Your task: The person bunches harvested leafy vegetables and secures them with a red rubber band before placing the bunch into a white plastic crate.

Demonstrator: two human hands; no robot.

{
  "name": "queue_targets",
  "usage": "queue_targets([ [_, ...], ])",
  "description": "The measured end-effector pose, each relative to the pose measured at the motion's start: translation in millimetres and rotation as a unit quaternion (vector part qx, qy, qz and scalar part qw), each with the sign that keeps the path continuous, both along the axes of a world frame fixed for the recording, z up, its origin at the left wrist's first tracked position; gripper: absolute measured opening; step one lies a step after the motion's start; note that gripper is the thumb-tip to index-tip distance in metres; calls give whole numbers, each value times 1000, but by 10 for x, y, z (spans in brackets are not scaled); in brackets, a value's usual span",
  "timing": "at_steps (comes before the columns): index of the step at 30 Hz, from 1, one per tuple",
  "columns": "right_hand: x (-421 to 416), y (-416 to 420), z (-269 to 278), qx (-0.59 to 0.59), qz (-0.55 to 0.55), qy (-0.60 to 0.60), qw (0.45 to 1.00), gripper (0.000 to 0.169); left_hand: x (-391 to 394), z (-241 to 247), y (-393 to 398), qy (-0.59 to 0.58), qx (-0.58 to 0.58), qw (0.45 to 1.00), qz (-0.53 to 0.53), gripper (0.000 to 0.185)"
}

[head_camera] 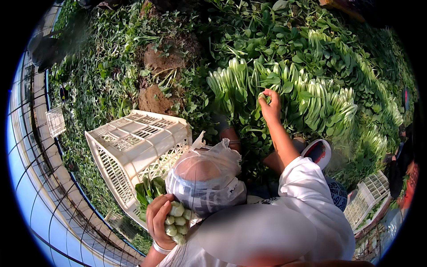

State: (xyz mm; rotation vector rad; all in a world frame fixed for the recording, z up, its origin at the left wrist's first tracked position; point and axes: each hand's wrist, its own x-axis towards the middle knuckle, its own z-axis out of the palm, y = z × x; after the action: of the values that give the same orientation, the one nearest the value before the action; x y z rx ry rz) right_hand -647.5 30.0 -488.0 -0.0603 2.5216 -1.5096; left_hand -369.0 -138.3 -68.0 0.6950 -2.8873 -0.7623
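Observation:
My left hand (pixel 159 218), low in the view with a white band at the wrist, grips a bunch of leafy greens (pixel 177 217); the pale stem ends face right and the dark leaves point up. My right hand (pixel 271 103) is stretched forward, thumb and fingers pinched on a pale stem end, at the near edge of a row of picked greens (pixel 315 96) laid with white stems up. A clear plastic bag (pixel 217 173) covers my left knee. Beside it, a white plastic crate (pixel 143 137) lies tilted on its side.
More rows of greens (pixel 373 83) lie at the right. A second crate (pixel 367 197) stands lower right, near another person in red (pixel 411 187). Smaller crates (pixel 56 121) sit at the far left beside a wall. Bare soil (pixel 156 98) shows among weeds ahead. A round white-rimmed object (pixel 325 150) is near my right arm.

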Motion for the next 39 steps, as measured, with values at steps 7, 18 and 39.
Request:
queue_targets([
  [7, -211, -1200, 136, 106, 226, 68, 966, 48, 338, 100, 91, 5, 30, 999, 22, 53],
  [18, 92, -897, 495, 98, 328, -58, 938, 55, 914, 203, 217, 22, 34, 999, 26, 48],
  [39, 3530, 709, 4237, -248, 352, -3, 903, 37, 1842, 617, 339, 37, 122, 982, -138, 121],
])
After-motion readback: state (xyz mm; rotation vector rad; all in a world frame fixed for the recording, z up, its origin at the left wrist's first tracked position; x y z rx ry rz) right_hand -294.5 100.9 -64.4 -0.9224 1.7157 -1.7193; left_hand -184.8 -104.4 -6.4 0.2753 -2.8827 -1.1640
